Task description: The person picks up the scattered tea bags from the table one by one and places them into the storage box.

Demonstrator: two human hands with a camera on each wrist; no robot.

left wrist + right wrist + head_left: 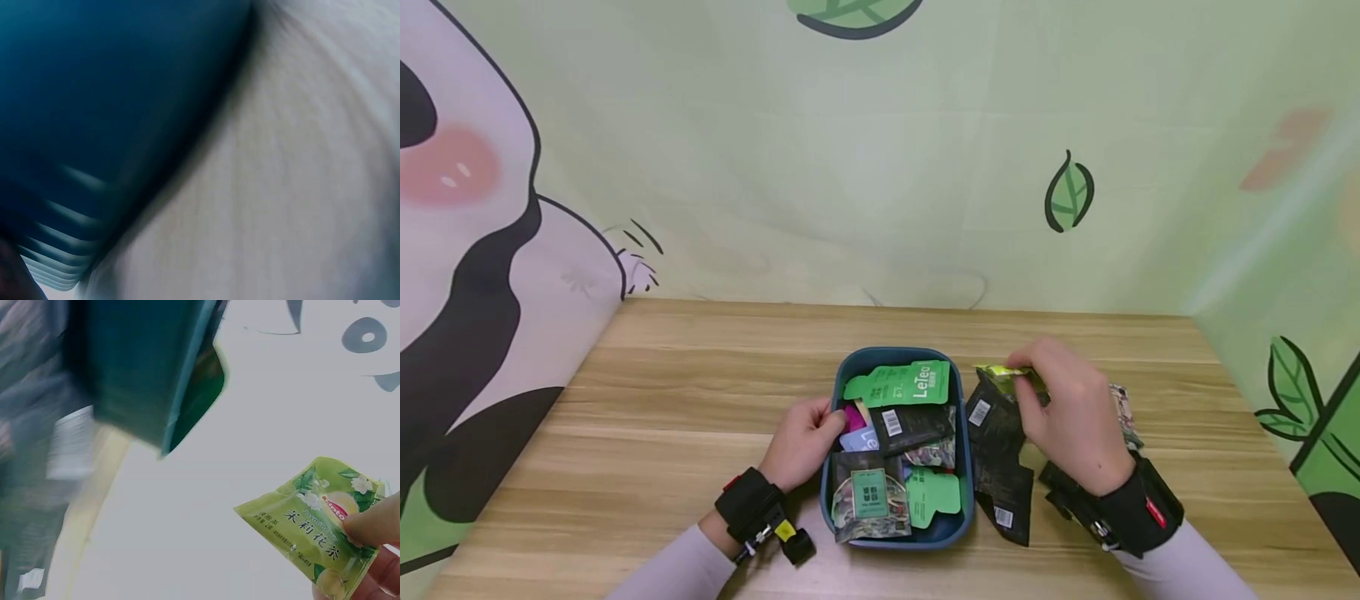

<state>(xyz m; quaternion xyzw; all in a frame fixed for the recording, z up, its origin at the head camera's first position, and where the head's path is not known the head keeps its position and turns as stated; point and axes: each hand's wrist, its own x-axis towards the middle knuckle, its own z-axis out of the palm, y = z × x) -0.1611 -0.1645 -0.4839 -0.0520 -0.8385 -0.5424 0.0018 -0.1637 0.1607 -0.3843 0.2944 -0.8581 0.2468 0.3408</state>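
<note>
A blue plastic basket (pixel 967 492) stands on the table, filled with tea sachets. My left hand (pixel 805 437) grips its left rim, thumb at the edge; the left wrist view shows mostly the slotted blue side (pixel 94 94), blurred. To the basket's right, my right hand (pixel 1071 408) pinches a green Lipton jasmine tea bag (pixel 306 528) between thumb and fingers, above the black sachets. Inside the basket lie green LeTea packets (pixel 895 385), a black sachet with a barcode (pixel 910 427) and a patterned sachet with a green label (pixel 871 496).
Several black sachets (pixel 1003 500) lie on the wooden table (pixel 700 367) along the basket's right side. A patterned sachet (pixel 1123 412) shows partly behind my right hand. A printed wall covering (pixel 880 183) rises behind the table's far edge.
</note>
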